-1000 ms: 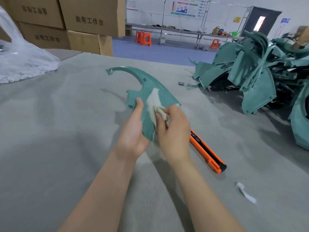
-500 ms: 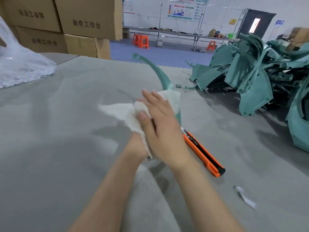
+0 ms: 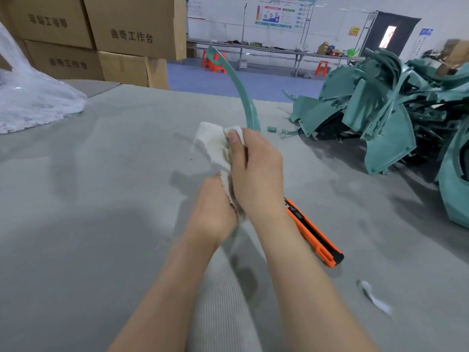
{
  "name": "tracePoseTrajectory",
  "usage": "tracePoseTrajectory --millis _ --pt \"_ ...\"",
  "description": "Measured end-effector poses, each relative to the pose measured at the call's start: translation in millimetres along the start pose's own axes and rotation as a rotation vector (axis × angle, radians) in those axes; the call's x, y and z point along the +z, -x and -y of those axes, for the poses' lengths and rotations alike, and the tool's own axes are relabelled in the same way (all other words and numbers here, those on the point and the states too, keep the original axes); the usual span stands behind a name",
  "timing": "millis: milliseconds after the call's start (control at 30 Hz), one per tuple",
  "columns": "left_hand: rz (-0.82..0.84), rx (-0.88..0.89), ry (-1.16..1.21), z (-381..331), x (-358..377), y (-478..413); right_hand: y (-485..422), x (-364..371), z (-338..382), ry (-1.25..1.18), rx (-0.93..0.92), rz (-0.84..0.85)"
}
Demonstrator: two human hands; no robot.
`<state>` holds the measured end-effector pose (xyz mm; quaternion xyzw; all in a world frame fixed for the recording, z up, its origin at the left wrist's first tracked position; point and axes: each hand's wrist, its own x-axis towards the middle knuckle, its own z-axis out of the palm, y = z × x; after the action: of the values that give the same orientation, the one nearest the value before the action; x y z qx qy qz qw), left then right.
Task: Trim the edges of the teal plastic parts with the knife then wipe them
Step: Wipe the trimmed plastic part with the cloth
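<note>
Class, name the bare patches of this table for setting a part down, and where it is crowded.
Widest: the table left of the left hand, up to the plastic bag. Smaller: right of the knife, short of the pile of teal parts. Crowded: that pile, far right; the right hand with the cloth, centre.

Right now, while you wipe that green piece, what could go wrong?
The orange knife lies right beside the wrist of the right hand; a careless arm could bump it. I cannot tell if its blade is out. The thin curved tip of the teal part sticks up high and might snag or bend as the white cloth rubs it.
</note>
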<state>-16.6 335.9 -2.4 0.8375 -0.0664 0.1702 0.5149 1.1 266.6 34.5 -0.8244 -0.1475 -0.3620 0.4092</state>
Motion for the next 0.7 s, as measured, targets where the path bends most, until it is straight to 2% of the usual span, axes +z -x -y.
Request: tracePoseTrajectory --millis 67,167,233,267,300,367,400,433,467,533,633,700 --pt "-0.012 0.046 0.012 -2 4 -2 4 -7 -8 -0.083 0.044 -0.104" --pt "-0.042 0.015 0.0 -1 0 -5 -5 -24 -34 -0.201 0.382 -0.376" --pt "0.008 -0.027 0.122 0 -6 -6 -14 -42 -53 -0.347 0.564 -0.555" --pt "0.075 -0.049 0.207 -1 -8 -6 -16 -47 -59 -0.429 0.583 -0.544" --pt "0.168 -0.063 0.249 -3 -11 -5 -17 -49 -64 -0.481 0.572 -0.427" --pt "0.32 -0.055 0.23 -4 -15 -2 -10 -46 -68 -0.32 0.473 0.005" --pt "0.378 -0.04 0.196 -3 -17 -2 -3 -41 -71 -0.248 0.407 0.163" --pt "0.429 -0.022 0.164 -3 -20 -2 1 -38 -71 -0.201 0.369 0.234" --pt "0.471 -0.006 0.166 -3 -23 -1 3 -37 -72 -0.213 0.366 0.229" --pt "0.525 0.009 0.225 -4 -28 1 1 -39 -76 -0.236 0.409 0.064" --pt "0.617 0.022 0.247 -8 -27 3 -2 -42 -78 -0.256 0.605 -0.079" --pt "0.675 0.044 0.366 -7 -31 3 -3 -47 -88 -0.349 0.733 -0.151"
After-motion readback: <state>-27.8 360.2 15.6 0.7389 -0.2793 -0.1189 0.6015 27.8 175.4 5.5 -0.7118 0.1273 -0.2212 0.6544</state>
